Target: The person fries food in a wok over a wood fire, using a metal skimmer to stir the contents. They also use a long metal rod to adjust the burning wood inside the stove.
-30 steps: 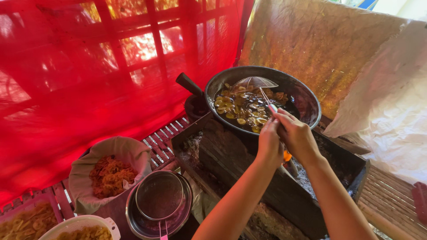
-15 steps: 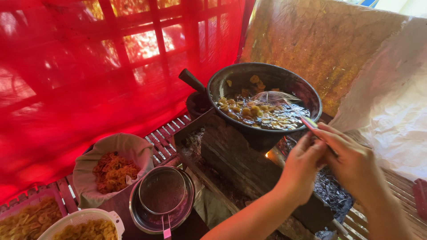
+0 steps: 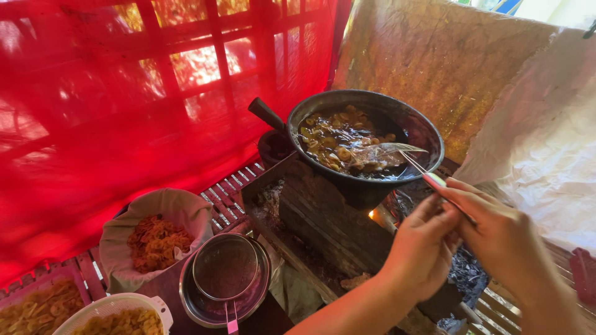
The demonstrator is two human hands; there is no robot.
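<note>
Metal skimmer point(image 3: 397, 155): thin wire handle running from the hands up into the pan, its mesh head lying among the frying pieces.
Right hand point(image 3: 496, 232): fingers curled around the skimmer handle near its pale grip, pinching it.
Left hand point(image 3: 422, 248): just beside the right, fingertips touching the same handle from below, fingers bent rather than spread.
Pan point(image 3: 428, 133): dark and round, just ahead of the hands on a blackened stove point(image 3: 323, 217); dark oil with golden slices point(image 3: 329, 146) floating in it, the side handle pointing away to the left.
How far along: the slices in the oil look browned but sit in the pan yet; none is lifted out.
Done so far: far left of the hands, a cloth-lined bowl point(image 3: 155, 239) already holds fried chips; a white basket point(image 3: 118, 316) and a tray point(image 3: 37, 307) hold more.
Strainer point(image 3: 226, 270): empty, resting in a steel bowl, well left of the hands.
Edges: flame point(image 3: 372, 214) and ash lie right under the wrists; pan rim close ahead.
Open room: red netting point(image 3: 124, 111) closes the left, paper sheets point(image 3: 546, 142) the right; free movement is mostly upward and back.
</note>
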